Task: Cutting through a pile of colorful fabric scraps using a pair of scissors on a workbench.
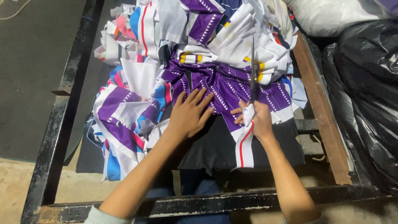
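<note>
Your right hand is closing its grip around the white-wrapped handles of the long steel scissors, with the blades pointing away from you over the purple fabric panel with white triangle print. Your left hand is lying open and flat, gripping nothing, pressing that purple panel down just left of the scissors. The panel is sitting on top of a dark cloth on the black metal frame tabletop, at the near edge of the heap of mixed white, blue, pink and purple offcuts.

The main risk, as I judge it, is your left fingertips resting so near the scissors: a cut drifting leftward could nick them. The slippery fabric may also be bunching under your palm, pulling the cut off line. The white strip with a red stripe is hanging just below the scissors' handles and could snag in them.
</note>
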